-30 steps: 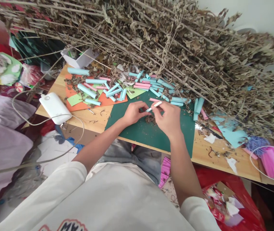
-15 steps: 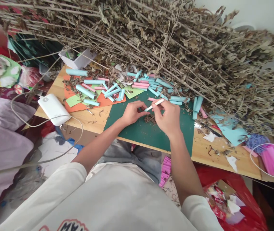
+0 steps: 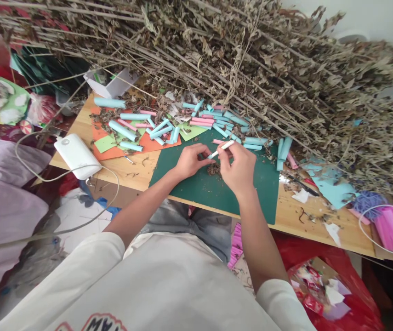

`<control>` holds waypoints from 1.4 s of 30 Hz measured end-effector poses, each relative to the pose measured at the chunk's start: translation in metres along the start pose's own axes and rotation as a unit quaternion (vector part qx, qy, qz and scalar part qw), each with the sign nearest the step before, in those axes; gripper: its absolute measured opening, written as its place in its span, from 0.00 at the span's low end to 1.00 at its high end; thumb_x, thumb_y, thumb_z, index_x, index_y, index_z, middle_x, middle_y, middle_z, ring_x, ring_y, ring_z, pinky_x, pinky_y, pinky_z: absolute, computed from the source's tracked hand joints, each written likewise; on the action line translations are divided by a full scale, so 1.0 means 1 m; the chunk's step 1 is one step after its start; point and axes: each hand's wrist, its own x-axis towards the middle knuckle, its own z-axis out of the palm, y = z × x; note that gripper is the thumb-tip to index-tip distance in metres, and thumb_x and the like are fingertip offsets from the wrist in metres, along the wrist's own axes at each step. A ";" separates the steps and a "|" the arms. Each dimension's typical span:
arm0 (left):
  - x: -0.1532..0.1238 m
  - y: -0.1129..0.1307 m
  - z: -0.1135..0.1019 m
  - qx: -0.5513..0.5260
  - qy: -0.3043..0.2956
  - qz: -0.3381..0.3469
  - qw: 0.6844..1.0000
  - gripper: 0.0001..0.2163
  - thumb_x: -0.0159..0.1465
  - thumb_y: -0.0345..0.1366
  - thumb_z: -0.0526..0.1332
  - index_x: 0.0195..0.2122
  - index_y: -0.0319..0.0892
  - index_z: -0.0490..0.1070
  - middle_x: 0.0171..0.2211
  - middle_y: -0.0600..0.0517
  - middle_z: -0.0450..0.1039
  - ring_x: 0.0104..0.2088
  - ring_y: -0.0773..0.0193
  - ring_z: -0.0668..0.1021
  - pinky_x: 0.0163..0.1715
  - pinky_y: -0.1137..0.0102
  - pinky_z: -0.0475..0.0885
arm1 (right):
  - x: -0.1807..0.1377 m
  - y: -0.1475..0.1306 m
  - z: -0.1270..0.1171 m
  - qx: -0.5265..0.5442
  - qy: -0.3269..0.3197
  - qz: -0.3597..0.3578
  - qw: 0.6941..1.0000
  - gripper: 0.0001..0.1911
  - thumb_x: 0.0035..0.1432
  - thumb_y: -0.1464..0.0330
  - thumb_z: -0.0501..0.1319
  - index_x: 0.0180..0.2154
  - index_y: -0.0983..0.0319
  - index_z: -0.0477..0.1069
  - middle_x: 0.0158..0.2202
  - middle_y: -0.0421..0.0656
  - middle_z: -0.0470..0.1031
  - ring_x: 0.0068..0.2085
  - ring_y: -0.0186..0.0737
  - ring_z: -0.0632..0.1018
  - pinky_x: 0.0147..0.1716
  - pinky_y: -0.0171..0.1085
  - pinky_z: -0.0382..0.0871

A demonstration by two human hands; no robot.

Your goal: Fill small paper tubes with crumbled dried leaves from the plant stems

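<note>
Over the dark green mat (image 3: 189,189), my right hand (image 3: 238,165) grips a slim white pen-like stick (image 3: 229,144), which slants down to the left. Its lower end meets a small light blue paper tube (image 3: 211,156), pinched by the fingertips of my left hand (image 3: 192,161). How far the stick goes into the tube I cannot tell. Just below the fingertips lies a small heap of crumbled dried leaves (image 3: 213,169). A pink paper tube (image 3: 217,141) rests on the mat behind the stick.
Many blue paper tubes (image 3: 122,131) and pink ones lie along the back, some on orange paper (image 3: 106,151). Dried leafy stalks (image 3: 196,55) are piled behind. A white power bank (image 3: 77,156) with a cable sits left. A red bag (image 3: 351,276) of scraps hangs below right.
My right hand has shifted slightly to the left, and the white stick has moved a little with it. My left hand stays almost in place, still pinching the tube.
</note>
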 end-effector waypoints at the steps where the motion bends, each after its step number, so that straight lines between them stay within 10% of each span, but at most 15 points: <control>1: 0.000 0.000 0.000 0.001 0.001 0.000 1.000 0.12 0.60 0.43 0.67 0.30 0.39 0.73 0.28 0.53 0.71 0.28 0.68 0.72 0.28 0.75 0.67 | 0.000 0.000 0.001 0.003 0.001 -0.005 1.000 0.09 0.66 0.66 0.53 0.40 0.59 0.71 0.46 0.48 0.79 0.39 0.43 0.80 0.40 0.39 0.72; 42: 0.000 -0.002 0.000 -0.002 0.001 -0.006 1.000 0.11 0.60 0.42 0.66 0.30 0.40 0.72 0.28 0.53 0.72 0.29 0.67 0.73 0.29 0.73 0.68 | 0.002 0.000 0.010 0.041 0.012 -0.031 0.999 0.09 0.66 0.65 0.51 0.37 0.59 0.68 0.38 0.47 0.75 0.40 0.42 0.76 0.42 0.41 0.71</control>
